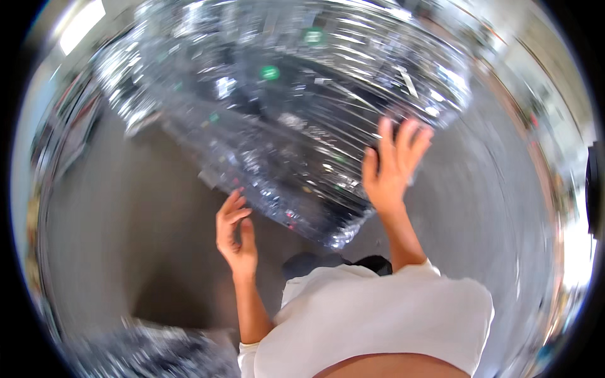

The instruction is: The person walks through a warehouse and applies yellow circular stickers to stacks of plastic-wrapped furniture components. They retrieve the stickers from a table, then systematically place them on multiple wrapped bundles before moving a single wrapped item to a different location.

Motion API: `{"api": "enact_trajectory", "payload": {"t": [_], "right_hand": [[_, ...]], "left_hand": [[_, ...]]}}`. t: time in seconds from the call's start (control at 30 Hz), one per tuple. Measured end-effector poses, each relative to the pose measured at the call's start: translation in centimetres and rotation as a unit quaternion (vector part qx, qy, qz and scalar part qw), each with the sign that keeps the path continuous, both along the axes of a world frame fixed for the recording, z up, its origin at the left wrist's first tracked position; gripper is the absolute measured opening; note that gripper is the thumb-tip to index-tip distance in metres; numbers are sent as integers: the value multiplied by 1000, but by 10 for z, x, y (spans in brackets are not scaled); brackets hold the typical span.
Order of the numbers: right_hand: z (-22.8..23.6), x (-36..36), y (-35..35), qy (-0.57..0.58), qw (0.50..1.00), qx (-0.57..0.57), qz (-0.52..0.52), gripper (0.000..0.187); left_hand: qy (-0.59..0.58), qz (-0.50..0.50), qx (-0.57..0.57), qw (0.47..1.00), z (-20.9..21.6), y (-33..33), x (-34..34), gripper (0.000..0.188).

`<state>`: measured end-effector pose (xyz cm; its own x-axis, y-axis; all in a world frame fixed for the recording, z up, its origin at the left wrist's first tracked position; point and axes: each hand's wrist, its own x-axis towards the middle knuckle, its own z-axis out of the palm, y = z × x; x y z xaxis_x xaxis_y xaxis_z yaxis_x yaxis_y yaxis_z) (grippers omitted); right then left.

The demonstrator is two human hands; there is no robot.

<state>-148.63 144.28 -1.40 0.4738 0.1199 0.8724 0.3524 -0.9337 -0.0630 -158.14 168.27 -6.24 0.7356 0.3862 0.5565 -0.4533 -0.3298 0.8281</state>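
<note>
A big bundle wrapped in shiny clear plastic film [283,107] fills the upper middle of the view; dark contents show through, blurred. My right hand [392,165] lies flat against the bundle's right side, fingers spread upward. My left hand [234,228] hovers just below the bundle's lower left edge, fingers loosely curled, holding nothing. It is close to the film, and contact cannot be told through the blur.
Grey concrete floor [126,239] spreads around the bundle. Another film-wrapped dark heap [151,353] lies at the lower left. Blurred shelving or goods [69,126] line the left rim, and a bright area [576,252] shows at the right rim. My white shirt fills the bottom.
</note>
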Motion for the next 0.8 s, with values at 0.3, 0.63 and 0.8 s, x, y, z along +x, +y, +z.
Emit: {"api": "enact_trajectory", "payload": {"t": [0.3,0.63,0.8], "right_hand": [[17,5,88,-22,968,229,-102,75],[11,-23,75,-192,828,525,-48,46],[-18,-13,64,-2,886,455,-83,67]], "left_hand": [[-135,-219,130,957,52,66,108,24],[-245,-329,342,845,108,-6,105,40],[-210,-334,482,782,82,-48,91,48]]}}
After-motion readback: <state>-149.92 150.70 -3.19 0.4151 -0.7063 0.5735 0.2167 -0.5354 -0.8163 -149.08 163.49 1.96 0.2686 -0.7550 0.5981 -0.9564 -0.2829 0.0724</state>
